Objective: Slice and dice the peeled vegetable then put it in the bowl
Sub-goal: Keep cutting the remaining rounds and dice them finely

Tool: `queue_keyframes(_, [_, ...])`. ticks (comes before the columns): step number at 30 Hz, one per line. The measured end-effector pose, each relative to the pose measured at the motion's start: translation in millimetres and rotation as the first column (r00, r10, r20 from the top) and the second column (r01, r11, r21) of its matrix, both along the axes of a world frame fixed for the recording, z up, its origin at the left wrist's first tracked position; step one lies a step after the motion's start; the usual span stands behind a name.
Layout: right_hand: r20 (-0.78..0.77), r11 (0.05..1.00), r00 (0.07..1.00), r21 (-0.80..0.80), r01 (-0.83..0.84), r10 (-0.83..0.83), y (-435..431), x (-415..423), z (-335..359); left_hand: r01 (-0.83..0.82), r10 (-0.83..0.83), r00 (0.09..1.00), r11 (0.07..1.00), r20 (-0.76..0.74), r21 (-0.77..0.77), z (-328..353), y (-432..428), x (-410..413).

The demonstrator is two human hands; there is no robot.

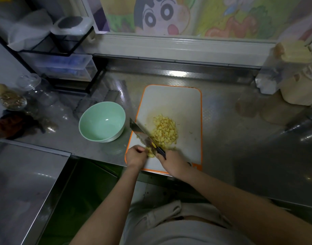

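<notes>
On a steel counter, seen from a head camera looking down, a white board (171,103) with an orange rim lies in front of the person. A heap of small yellow cubes (165,131) sits on the middle of the board; this is the diced vegetable, and it looks like most of the cutting is done. The right hand (172,160) is closed around the dark handle of a knife (142,134), whose broad blade slants up and to the left, its edge down on the board at the near left side of the heap. The left hand (136,156) is curled at the near left corner of the board, just beside the blade, fingers bent over a small uncut piece (150,153) of the vegetable; the piece is partly hidden by the hand, so its shape is unclear, and whether the fingers truly pinch it or only press on it is hard to tell. A pale green bowl (102,121) stands on the counter just left of the board, near the knife tip, and appears to hold nothing. Judging from this, the last bit remains to be chopped, and then all the cubes must go into the bowl; no transfer has begun.
</notes>
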State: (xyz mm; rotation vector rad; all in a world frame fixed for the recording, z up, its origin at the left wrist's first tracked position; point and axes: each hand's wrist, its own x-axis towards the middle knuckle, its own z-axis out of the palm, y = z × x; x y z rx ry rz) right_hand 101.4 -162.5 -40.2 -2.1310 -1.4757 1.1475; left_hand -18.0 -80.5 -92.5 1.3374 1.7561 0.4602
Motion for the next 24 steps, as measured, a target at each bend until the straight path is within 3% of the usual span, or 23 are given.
queue_keyframes(8, [-0.032,0.998,0.998,0.011,0.061,-0.061,-3,0,1,0.013,-0.013,1.0,0.999,-0.002,0.049,-3,-1,0])
queue_keyframes(13, [-0.02,0.999,0.999,0.025,0.046,-0.045,-5,-2,5,0.058,-0.061,0.998,0.996,0.034,0.07,-3,-3,-7])
queue_keyframes(17, [-0.004,0.999,1.0,0.029,0.025,-0.025,-6,-6,6,0.105,-0.101,0.994,0.99,-0.04,0.098,0,-4,-7])
queue_keyframes(24, [0.027,0.999,1.0,-0.032,-0.009,0.01,-9,-8,9,0.066,-0.067,0.998,0.992,0.004,0.107,3,-6,-7])
